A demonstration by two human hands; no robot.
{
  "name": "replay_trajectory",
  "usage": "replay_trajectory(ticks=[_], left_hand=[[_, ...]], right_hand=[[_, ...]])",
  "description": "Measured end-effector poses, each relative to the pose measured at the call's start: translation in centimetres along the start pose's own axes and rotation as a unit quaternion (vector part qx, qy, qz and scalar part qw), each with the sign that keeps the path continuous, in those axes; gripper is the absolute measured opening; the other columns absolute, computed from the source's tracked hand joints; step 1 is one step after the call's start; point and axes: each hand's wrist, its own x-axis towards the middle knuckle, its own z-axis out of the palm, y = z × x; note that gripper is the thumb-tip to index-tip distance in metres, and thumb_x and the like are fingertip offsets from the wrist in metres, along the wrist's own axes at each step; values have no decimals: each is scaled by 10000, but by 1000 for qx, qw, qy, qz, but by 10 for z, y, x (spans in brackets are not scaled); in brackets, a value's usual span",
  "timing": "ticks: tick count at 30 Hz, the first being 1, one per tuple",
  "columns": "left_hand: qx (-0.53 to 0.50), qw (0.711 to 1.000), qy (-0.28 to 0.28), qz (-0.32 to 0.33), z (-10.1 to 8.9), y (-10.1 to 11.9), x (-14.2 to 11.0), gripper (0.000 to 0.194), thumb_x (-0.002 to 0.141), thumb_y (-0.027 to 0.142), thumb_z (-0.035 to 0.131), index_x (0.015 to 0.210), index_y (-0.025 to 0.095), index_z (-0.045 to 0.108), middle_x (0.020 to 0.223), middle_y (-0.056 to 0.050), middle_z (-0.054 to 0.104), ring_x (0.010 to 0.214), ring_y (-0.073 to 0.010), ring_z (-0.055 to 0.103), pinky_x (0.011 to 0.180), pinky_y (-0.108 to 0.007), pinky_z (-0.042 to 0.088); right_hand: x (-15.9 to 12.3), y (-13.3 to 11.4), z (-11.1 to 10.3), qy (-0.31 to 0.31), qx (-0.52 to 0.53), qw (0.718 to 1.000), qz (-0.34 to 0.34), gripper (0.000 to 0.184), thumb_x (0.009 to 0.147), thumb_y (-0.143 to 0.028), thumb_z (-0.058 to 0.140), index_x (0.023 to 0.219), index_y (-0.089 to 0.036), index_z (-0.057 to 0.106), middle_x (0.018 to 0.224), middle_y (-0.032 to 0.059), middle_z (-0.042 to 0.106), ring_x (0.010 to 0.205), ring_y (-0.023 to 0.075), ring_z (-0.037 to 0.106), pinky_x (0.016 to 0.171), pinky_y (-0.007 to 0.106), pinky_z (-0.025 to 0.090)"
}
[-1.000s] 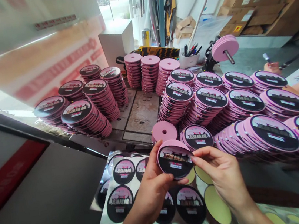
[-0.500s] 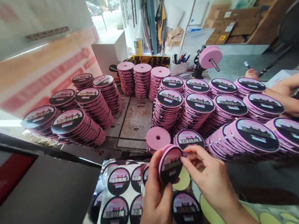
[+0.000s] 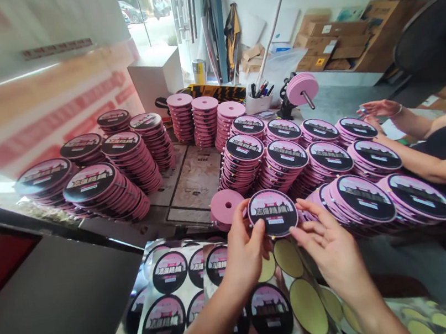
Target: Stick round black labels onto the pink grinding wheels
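Note:
My left hand [image 3: 247, 250] and my right hand [image 3: 330, 243] hold a pink foam disc [image 3: 272, 212] with a round black-and-pink label between them. The left thumb lies on the label's lower left, and the right fingertips press the right edge. Whether the disc rests on a stack beneath cannot be seen. Beside the left hand stands an unlabelled pink disc [image 3: 220, 203] with a centre hole. Under my forearms lie silver sticker sheets with round labels [image 3: 271, 313] and bare yellowish circles [image 3: 308, 307] where labels are gone.
Tall stacks of labelled discs [image 3: 288, 154] crowd the table's right side; more stacks [image 3: 121, 146] stand at left. Behind are plain pink stacks [image 3: 205, 105], a pen holder [image 3: 259, 103] and a spindle [image 3: 307, 99] bearing discs. Another person's hand [image 3: 382, 108] is at right.
The disc has moved up and right, away from me, and its label now faces up more. My hands have turned it flatter. The other person's hand has come further into view.

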Motion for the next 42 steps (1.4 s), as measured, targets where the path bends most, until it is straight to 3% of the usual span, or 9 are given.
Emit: replay_trajectory(ticks=[2,5,11,18,22,25,30,36,42], left_hand=[[53,998,2,27,6,1,11,409,822,275,478,1211,181,395,714,12,556,455,-80,477,431,-196,412],[215,974,-1,70,10,8,19,418,829,243,469,1240,182,428,891,-61,644,687,-152,603,639,-264,487],[532,846,-17,37,4,20,27,455,901,305,350,1343,201,379,882,-113,700,779,-248,662,702,-347,480],[686,725,-38,40,17,29,32,528,914,337,317,1404,151,254,832,-143,702,752,-288,673,623,-361,486],[661,747,3,68,6,27,11,459,913,355,332,1346,204,358,738,-79,692,665,-243,668,600,-317,474],[608,787,-40,97,-20,4,-8,302,915,254,324,1092,198,562,803,-63,690,718,-194,659,658,-292,479],[627,749,-175,121,-54,-50,-20,290,779,121,534,1061,159,591,1145,-128,614,1073,-256,554,898,-393,439],[565,703,-373,216,-50,-91,-11,794,740,517,592,1387,178,282,1452,-120,320,1354,-283,220,1083,-518,158],[567,699,-361,245,-42,-118,1,758,765,626,451,1385,215,302,1441,-89,346,1362,-260,206,1099,-506,92]], right_hand=[[-1,3,-1,2,-69,996,-51,475,717,-426,635,1139,-218,569,1248,125,509,833,199,604,727,356,528],[-2,7,2,41,-150,984,-85,422,749,-459,594,1086,-206,626,1298,140,470,704,169,596,715,372,533],[0,20,11,35,-195,976,-89,469,814,-507,500,1097,-156,627,1225,171,530,585,135,556,604,322,533],[1,23,8,25,-212,972,-100,435,843,-463,483,1134,-159,592,1274,181,495,531,108,549,585,317,526],[-20,19,3,70,-178,969,-156,268,862,-313,506,1081,-183,587,1188,141,549,575,110,574,593,287,521],[-41,36,6,40,-172,970,-165,137,869,-241,489,940,-201,599,940,83,625,762,174,621,689,304,521],[-71,88,22,-41,-287,945,-154,403,863,-410,443,1179,-167,506,1192,170,541,1126,328,483,844,497,468],[-104,116,14,-60,-301,945,-113,507,858,-380,471,1312,-181,364,1310,166,442,1232,315,390,928,513,421],[-99,139,7,-55,-277,953,-113,429,881,-315,448,1287,-179,422,1294,156,485,1194,265,473,910,430,477]])
